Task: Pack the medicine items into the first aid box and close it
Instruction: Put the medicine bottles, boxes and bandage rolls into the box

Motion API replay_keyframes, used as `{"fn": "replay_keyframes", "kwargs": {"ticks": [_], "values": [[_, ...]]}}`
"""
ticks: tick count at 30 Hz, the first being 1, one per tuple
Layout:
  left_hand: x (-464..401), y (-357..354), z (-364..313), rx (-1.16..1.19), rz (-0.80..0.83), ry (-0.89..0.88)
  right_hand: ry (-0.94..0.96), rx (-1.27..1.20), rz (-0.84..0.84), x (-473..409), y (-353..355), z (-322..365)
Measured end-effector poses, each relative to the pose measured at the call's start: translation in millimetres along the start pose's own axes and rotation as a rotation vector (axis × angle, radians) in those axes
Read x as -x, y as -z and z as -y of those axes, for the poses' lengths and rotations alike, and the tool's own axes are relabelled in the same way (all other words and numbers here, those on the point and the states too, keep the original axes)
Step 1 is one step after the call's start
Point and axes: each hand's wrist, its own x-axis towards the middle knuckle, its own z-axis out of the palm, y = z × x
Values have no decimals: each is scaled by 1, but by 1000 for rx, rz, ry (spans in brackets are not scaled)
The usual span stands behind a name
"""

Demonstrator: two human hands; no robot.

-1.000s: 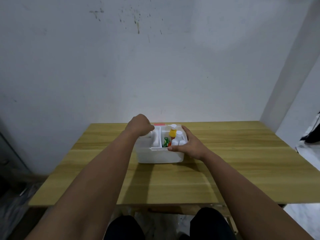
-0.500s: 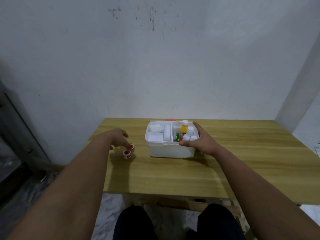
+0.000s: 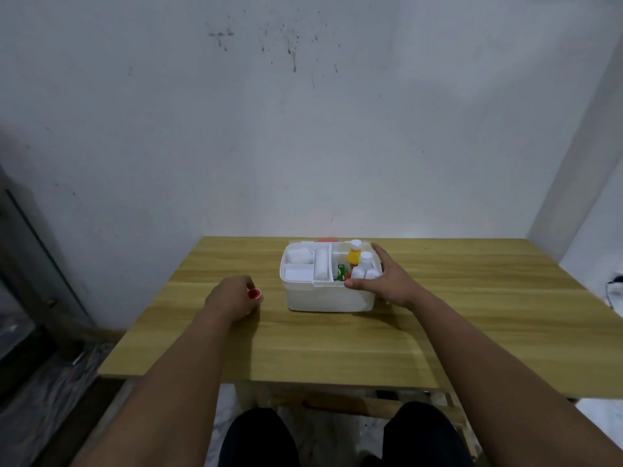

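A white first aid box (image 3: 328,298) stands open on the wooden table (image 3: 337,348). Its left compartments hold white gauze rolls (image 3: 298,255); the right side holds a yellow bottle (image 3: 353,255), white bottles (image 3: 364,261) and a green packet (image 3: 341,272). My right hand (image 3: 384,279) grips the box's right front rim. My left hand (image 3: 232,298) rests on the table left of the box, fingers closed around small red-capped items (image 3: 255,294); only one red cap shows.
A red part (image 3: 326,240) peeks out behind the box at the back. The table stands against a white wall. A dark floor and door frame lie to the left, beyond the table's left edge.
My left hand left the box, reached to the table on its left and closed over the small red-capped items. My right hand has stayed on the box rim. The view turned left.
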Motion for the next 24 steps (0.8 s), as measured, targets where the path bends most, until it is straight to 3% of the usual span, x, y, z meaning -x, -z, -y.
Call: {"fn": "replay_keyframes", "kwargs": {"ticks": [8, 11, 15, 20, 24], "values": [[0, 7, -5, 122, -87, -39, 21, -13, 19, 1, 1, -2], [-4, 26, -20, 391, -184, -80, 29, -14, 29, 3, 0, 1], [1, 54, -60, 690, -163, -165, 17, -15, 19, 3, -1, 3], [9, 55, -104, 594, -36, -302, 6, 4, 15, 4, -1, 2], [10, 43, -115, 186, -22, -380, 19, 0, 13, 0, -1, -2]]}}
